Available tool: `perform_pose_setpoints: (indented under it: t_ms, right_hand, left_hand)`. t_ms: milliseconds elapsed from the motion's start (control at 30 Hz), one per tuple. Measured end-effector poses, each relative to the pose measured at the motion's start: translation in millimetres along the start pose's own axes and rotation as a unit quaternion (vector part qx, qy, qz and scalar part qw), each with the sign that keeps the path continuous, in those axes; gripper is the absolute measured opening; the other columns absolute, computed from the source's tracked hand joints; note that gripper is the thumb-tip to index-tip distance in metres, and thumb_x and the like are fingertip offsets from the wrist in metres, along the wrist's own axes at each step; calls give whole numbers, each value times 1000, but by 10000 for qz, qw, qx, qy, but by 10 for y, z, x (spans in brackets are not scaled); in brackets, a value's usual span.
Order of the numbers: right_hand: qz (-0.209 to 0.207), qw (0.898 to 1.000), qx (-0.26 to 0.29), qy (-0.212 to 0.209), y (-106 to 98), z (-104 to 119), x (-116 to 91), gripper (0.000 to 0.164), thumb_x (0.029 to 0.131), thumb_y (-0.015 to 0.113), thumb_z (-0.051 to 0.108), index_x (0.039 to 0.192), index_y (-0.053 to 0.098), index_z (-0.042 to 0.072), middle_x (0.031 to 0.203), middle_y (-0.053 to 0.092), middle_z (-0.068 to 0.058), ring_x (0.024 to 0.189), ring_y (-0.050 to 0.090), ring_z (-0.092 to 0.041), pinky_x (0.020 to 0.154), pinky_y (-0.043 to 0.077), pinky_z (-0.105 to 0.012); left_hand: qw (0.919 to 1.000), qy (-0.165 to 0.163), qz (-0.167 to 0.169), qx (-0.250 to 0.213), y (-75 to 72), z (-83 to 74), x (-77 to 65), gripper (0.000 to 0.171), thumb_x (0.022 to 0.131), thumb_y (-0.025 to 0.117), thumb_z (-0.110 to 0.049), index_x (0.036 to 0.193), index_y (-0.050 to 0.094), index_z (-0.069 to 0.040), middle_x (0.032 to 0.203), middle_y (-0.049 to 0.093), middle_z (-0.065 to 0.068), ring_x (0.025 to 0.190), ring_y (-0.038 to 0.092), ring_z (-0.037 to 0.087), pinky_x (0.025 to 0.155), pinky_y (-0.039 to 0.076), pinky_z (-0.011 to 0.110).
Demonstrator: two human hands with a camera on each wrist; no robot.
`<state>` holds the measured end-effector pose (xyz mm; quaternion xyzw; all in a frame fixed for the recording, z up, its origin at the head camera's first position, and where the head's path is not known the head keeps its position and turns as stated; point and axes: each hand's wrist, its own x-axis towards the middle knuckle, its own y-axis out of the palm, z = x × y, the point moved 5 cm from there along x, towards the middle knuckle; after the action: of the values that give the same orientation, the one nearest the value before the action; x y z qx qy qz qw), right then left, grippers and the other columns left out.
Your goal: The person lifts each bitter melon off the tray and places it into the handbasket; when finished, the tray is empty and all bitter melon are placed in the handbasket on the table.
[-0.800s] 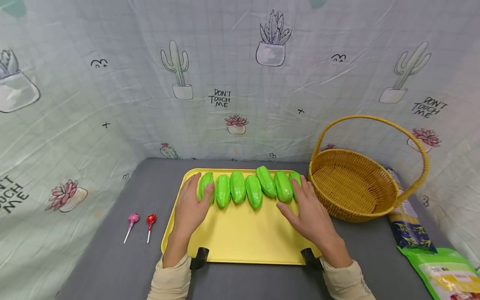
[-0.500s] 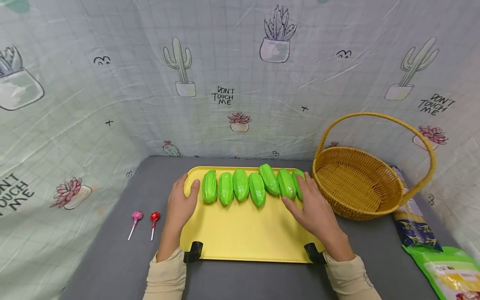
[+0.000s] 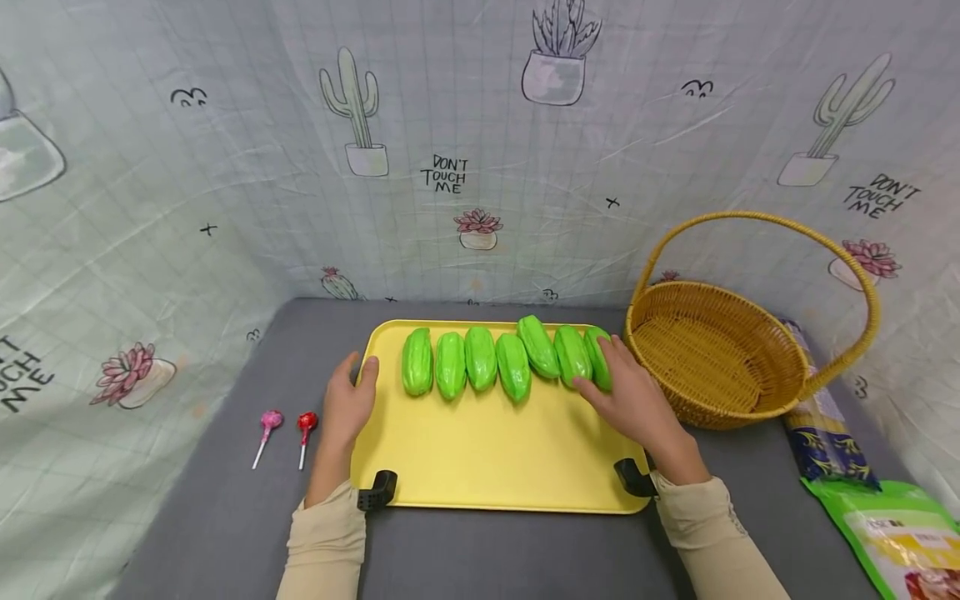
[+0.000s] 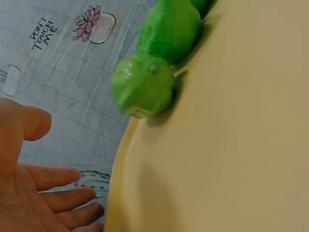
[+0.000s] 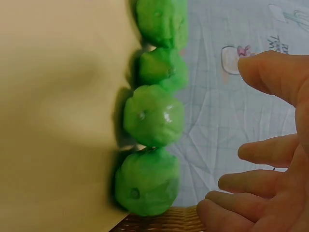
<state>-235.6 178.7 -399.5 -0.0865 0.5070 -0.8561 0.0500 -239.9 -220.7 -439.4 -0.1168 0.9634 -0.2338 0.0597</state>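
Note:
Several glossy green, ridged, gourd-like fruits (image 3: 451,367) lie side by side along the back of a yellow tray (image 3: 480,458). My left hand (image 3: 348,408) is over the tray's left edge, apart from the leftmost green fruit (image 3: 417,362). In the left wrist view its thumb and fingers are spread, with nothing between them. My right hand (image 3: 633,400) is at the right end of the row, its fingers partly covering the rightmost fruit (image 3: 596,354). Its fingers look extended and hold nothing in the right wrist view, with the fruits (image 5: 153,116) in front of them.
A brown woven basket (image 3: 712,412) with a tall handle stands right of the tray. Beside it lie a blue-patterned packet (image 3: 828,450) and a green bag (image 3: 888,525). Pink (image 3: 268,425) and red (image 3: 306,425) lollipops lie on the grey table at left. A printed curtain (image 3: 480,125) hangs behind.
My left hand has moved left, from beside the leftmost fruit out to the tray's edge. My right hand has stayed near the row's right end. The fruits keep their arrangement.

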Motion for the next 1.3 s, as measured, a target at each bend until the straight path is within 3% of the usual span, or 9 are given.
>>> perform_pose_setpoints:
  t_ms: [133, 300, 567, 733, 900, 1133, 1300]
  right_hand:
    - [152, 9998, 78, 34, 34, -63, 85, 82, 101, 62, 39, 160, 23, -4, 165, 17, -34, 142, 36, -57, 110, 36, -70]
    - [413, 9988, 192, 150, 75, -122, 206, 82, 103, 56, 40, 161, 19, -5, 166, 12, -34, 146, 29, -56, 113, 33, -69]
    - [711, 9967, 11, 393, 73, -149, 267, 77, 107, 48, 37, 162, 14, -5, 167, 8, -34, 149, 25, -54, 115, 31, -68]
    - [712, 9966, -237, 342, 84, -159, 296, 73, 108, 46, 33, 160, 16, -8, 164, 12, -38, 141, 36, -56, 110, 37, -67]
    - [720, 9961, -388, 317, 118, -175, 312, 70, 108, 48, 27, 159, 17, -10, 162, 15, -40, 119, 57, -56, 94, 48, -63]
    - [509, 9960, -657, 343, 144, -215, 317, 62, 106, 52, 17, 155, 28, -12, 160, 27, -38, 133, 46, -56, 107, 43, -64]
    - [311, 9965, -713, 315, 164, -224, 316, 59, 104, 53, 13, 155, 33, -10, 158, 32, -37, 119, 58, -55, 98, 49, -63]
  left_hand:
    - [9998, -182, 19, 10, -3, 75, 39, 73, 107, 41, -47, 160, 26, 1, 167, 27, 22, 157, 21, 38, 127, 21, 52]
    - [9996, -99, -121, -237, -29, 106, 70, 70, 108, 41, -43, 159, 28, 4, 164, 31, 25, 154, 29, 37, 125, 26, 50]
    - [9955, -143, -681, -649, -55, 127, 100, 63, 107, 46, -38, 153, 41, 5, 157, 44, 24, 145, 45, 37, 120, 37, 48]
    - [9928, -198, -875, -788, -48, 146, 118, 57, 106, 50, -32, 150, 46, 5, 155, 48, 24, 143, 48, 38, 118, 39, 47]
    - [9906, -254, -1009, -890, -37, 190, 136, 50, 105, 53, -24, 146, 52, 6, 151, 51, 25, 140, 50, 39, 118, 40, 48]
    - [9893, -275, -1156, -849, -29, 205, 131, 46, 104, 52, -20, 142, 57, 5, 146, 55, 26, 137, 53, 40, 115, 43, 47]
    - [9890, -382, -1108, -905, -24, 248, 135, 43, 103, 51, -13, 142, 57, 5, 146, 56, 25, 138, 53, 38, 116, 42, 46]
